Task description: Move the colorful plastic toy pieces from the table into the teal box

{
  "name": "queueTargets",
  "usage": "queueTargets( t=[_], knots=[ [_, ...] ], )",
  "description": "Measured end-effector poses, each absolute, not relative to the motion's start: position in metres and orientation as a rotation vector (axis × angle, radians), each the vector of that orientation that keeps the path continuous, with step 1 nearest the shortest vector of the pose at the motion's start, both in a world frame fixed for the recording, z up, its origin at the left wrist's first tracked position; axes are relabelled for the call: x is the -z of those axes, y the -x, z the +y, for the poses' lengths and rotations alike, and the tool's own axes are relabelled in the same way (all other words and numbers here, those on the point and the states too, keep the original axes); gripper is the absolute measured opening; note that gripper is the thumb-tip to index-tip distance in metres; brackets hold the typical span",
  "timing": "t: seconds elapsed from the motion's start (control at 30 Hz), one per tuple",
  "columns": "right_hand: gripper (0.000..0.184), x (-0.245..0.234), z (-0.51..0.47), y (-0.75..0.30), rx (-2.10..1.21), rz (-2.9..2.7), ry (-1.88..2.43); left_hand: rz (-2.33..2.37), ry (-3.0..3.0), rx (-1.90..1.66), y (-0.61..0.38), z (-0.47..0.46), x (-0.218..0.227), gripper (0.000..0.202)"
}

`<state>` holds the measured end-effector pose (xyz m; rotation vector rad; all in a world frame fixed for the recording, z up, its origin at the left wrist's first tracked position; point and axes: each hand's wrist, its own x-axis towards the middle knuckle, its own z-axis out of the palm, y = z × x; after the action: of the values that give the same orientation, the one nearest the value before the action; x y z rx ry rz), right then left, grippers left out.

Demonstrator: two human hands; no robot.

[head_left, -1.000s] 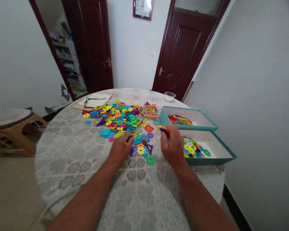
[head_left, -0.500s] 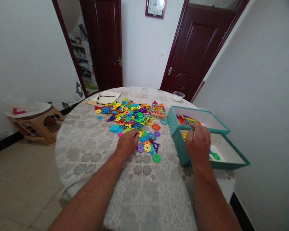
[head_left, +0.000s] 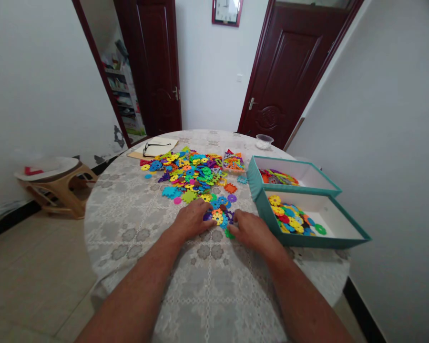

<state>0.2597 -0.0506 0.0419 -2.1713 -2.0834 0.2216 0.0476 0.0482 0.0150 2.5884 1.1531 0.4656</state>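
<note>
A heap of flat, colourful plastic gear-shaped pieces (head_left: 191, 172) lies on the round table (head_left: 207, 281). A small cluster of these pieces (head_left: 219, 215) sits nearer to me. My left hand (head_left: 192, 220) lies palm down, its fingers stretched to the cluster's left edge. My right hand (head_left: 250, 230) rests palm down right of the cluster, its fingertips touching a green disc (head_left: 229, 234). Neither hand has lifted a piece. The near teal box (head_left: 271, 220) holds several round pieces, and the far teal box (head_left: 254, 172) holds long pieces.
Glasses on a notebook (head_left: 154, 147) lie at the table's far left; a small clear cup (head_left: 264, 141) stands at the far side. A small tub of pieces (head_left: 233, 163) sits by the heap. A wooden stool (head_left: 55, 183) stands left. Two dark doors are behind.
My right hand left the near teal box and came back down to the table by the small cluster. My left hand stretched its fingers toward the cluster. More round pieces show in the near box.
</note>
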Motion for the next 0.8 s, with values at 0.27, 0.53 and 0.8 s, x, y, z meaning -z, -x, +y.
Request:
queueTargets(
  t=[0.27,0.53,0.8],
  knots=[
    [0.021,-0.032,-0.040,-0.247,-0.200,-1.949,2.249,1.151,-2.598,-0.403,-0.046,0.049,-0.016,0.035],
    [0.021,-0.031,-0.038,-0.246,-0.289,-1.872,2.257,1.136,-2.609,-0.382,-0.044,0.052,-0.012,0.039],
    [0.030,-0.017,-0.034,-0.256,-0.345,-1.819,2.121,1.185,-2.616,-0.357,-0.045,0.047,-0.013,0.047]
  ],
)
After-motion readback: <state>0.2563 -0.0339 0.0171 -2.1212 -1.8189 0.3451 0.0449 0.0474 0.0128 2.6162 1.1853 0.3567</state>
